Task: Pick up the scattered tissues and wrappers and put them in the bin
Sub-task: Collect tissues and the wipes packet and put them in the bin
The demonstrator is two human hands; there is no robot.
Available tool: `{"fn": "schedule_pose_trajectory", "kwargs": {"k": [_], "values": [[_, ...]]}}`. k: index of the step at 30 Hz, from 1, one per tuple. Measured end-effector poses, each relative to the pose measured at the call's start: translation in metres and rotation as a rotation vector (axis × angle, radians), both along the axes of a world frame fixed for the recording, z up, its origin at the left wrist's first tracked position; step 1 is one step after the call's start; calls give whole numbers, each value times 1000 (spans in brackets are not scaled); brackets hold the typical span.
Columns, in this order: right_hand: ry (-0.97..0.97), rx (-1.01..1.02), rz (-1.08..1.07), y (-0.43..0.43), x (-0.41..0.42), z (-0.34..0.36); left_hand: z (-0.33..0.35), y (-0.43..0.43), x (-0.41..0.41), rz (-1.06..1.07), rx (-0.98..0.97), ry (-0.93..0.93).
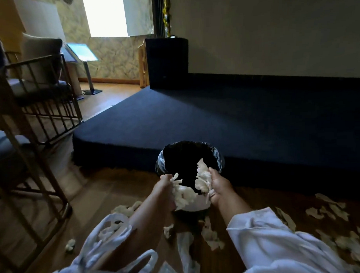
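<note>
Both hands are stretched out over the bin (161, 160). The bin stands on the wood floor (107, 192), right by the front edge of a big dark blue step (235, 118). It has a shiny black bag inside, and its mouth is wide and dark.

The left hand (166, 190) is closed tight around a white bunch of tissues (184, 194). This bunch hangs at the near rim of the bin. The right hand (219, 186) is closed tight around another bunch of tissues (203, 176). That bunch sticks up from the fingers and sits over the right side of the bin's mouth. The two hands are close to each other, with the dark hole of the bin between them. Both arms wear light sleeves (270, 241) pushed up.

More tissues lie on the floor. Some are spread out on the right side (328, 209), well away from the hands. A few lie on the left, under the left arm (126, 208). One little ball (70, 245) lies alone near the chair legs. A crumpled tissue (211, 235) and a thin white plastic wrapper (185, 254) lie on the floor between the arms, just in front of the bin.

Chairs (40, 80) stand on the left. A black box (167, 63) stands at the back corner of the step.
</note>
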State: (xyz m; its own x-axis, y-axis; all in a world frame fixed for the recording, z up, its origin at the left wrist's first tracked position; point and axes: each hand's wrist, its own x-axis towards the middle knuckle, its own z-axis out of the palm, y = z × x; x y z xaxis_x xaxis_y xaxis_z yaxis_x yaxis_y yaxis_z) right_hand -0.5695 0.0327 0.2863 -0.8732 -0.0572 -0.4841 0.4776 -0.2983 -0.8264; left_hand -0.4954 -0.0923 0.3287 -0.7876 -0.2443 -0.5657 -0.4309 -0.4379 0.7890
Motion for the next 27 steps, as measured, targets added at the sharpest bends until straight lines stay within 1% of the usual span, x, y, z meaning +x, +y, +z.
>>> {"fn": "schedule_pose_trajectory", "kwargs": {"k": [3, 6, 8, 11, 14, 17, 19, 22, 24, 27], "values": [[9, 28, -9, -5, -66, -17, 7, 3, -50, 68, 41, 56], [-31, 26, -34, -10, -92, -7, 4, 4, -94, 170, 58, 34], [-52, 5, -45, -12, -106, -7, -1, 4, -114, 193, 92, 61], [-103, -54, -36, -18, -121, -11, -7, 9, -127, 169, 194, 115], [-137, -141, -17, -20, -131, -18, -7, 10, -133, 77, 278, 143], [-203, -226, 16, -19, -130, -17, -7, 4, -136, 68, 301, 107], [-212, -205, 7, -14, -120, -12, -7, 1, -130, 35, 224, 84], [-130, -180, -17, -12, -98, -8, -6, 3, -106, -51, 60, 48], [-58, -159, -20, -14, -71, -7, -9, 3, -81, -120, -98, 15], [30, -15, 84, -19, -18, -15, -21, -7, -39, -241, -388, -39]]}}
